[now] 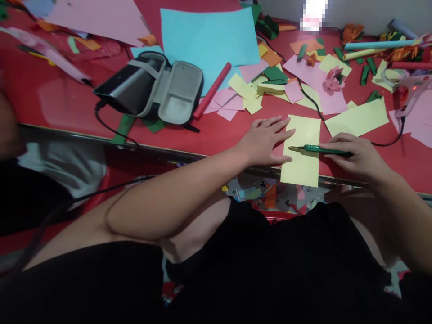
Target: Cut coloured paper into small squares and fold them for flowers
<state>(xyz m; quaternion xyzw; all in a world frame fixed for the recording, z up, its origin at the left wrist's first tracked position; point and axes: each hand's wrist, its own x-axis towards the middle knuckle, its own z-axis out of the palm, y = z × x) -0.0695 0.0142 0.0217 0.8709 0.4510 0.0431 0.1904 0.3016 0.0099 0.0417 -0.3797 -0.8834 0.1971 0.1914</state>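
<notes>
A yellow sheet of paper (302,173) lies at the table's front edge, its lower end jutting past the edge. My left hand (265,143) rests flat with fingers spread, the fingertips on the sheet's left side. In my right hand (354,155), to the right of the sheet, is a green pen (312,148) with a pointed, brass-coloured tip. It lies nearly level across the paper, tip toward my left hand. Whether the tip touches the paper I cannot tell.
Behind my left hand are a red paper roll (212,90), an open black case (180,96) with a cabled device, and a blue sheet (209,38). Paper scraps (243,87) lie behind the sheet. A pink glue gun (410,92) stands at right. Another person's arm (10,126) shows at left.
</notes>
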